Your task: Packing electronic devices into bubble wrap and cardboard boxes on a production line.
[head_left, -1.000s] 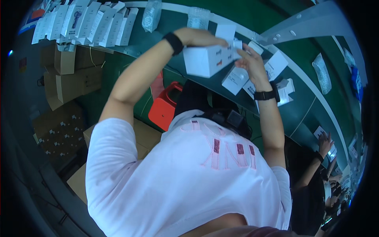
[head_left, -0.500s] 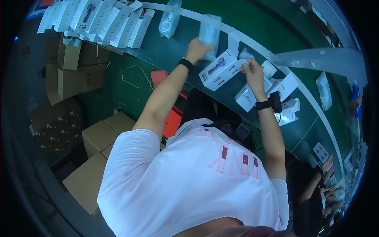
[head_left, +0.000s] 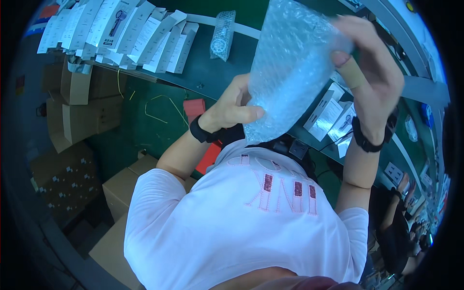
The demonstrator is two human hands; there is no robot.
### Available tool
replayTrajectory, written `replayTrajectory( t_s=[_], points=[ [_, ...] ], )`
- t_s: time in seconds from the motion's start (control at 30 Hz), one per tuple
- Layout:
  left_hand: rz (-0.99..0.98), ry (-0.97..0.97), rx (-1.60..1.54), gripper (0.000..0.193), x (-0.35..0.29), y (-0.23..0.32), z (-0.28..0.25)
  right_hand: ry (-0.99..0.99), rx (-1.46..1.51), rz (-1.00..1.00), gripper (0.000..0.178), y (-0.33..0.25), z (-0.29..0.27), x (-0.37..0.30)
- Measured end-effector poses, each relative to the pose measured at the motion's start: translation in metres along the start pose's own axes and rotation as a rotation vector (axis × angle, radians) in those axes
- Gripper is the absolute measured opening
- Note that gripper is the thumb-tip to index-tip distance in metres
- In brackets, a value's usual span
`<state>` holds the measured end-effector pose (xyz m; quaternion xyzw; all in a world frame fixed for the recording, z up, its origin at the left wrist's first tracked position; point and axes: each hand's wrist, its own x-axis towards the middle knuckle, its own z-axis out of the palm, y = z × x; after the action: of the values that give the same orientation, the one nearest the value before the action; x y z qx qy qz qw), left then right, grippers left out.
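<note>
Both hands hold a clear bubble-wrap bag up above the green bench. The left hand is closed on the bag's lower left edge, thumb pressed flat across the front. The right hand grips the bag's upper right corner, fingers curled behind it and thumb in front. A row of white boxes lies on the bench, well left of the bag.

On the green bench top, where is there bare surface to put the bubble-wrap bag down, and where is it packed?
Bare bench lies between the row of white boxes and the wrapped bundle, and below that bundle. Crowded: the upper-left box row, and the boxes under the right hand.
</note>
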<state>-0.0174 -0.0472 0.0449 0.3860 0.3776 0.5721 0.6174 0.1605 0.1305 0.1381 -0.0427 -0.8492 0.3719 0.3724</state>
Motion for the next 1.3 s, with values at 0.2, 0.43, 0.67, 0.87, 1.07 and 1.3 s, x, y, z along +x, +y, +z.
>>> replayTrajectory(
  t_s=[0.2,0.43,0.67,0.87,1.07,1.3],
  points=[
    [0.027,0.04,-0.106,0.068,-0.016,0.008,0.002,-0.04,-0.619,-0.134,0.023,-0.055,0.045,-0.011],
    [0.052,-0.04,-0.094,0.072,-0.011,0.01,-0.006,0.437,-0.295,0.14,0.036,-0.019,0.038,-0.041],
    [-0.416,-0.314,-0.709,0.071,-0.01,-0.086,0.019,0.494,1.189,0.517,0.128,0.004,0.083,-0.088],
    [-0.364,-0.317,-0.424,0.07,0.012,-0.093,0.016,0.411,1.076,0.705,0.091,-0.002,0.065,-0.114],
    [-0.387,-0.137,-0.143,0.07,0.033,-0.101,0.014,0.072,0.682,0.936,0.053,0.011,0.044,-0.152],
    [-0.467,0.364,1.429,0.113,0.085,-0.183,-0.037,1.121,0.864,1.189,0.038,0.094,-0.013,-0.163]
  ],
)
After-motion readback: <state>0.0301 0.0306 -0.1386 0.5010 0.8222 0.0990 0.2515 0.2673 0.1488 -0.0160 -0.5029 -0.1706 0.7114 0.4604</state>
